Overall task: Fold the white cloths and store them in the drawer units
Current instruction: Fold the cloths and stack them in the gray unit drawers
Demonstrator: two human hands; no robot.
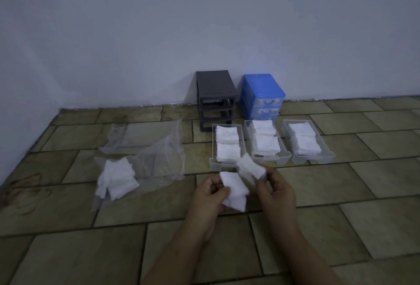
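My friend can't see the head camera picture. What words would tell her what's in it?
Two hands, left hand and right hand, hold white cloths above a tiled floor. Behind them lie three clear drawers of folded cloths, a grey drawer frame, a blue drawer unit and plastic bags.

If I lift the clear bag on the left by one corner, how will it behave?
The clear bag looks thin and crumpled, so it will probably sag limply. The white cloths lie at its open end and could slide out. It is likely light.
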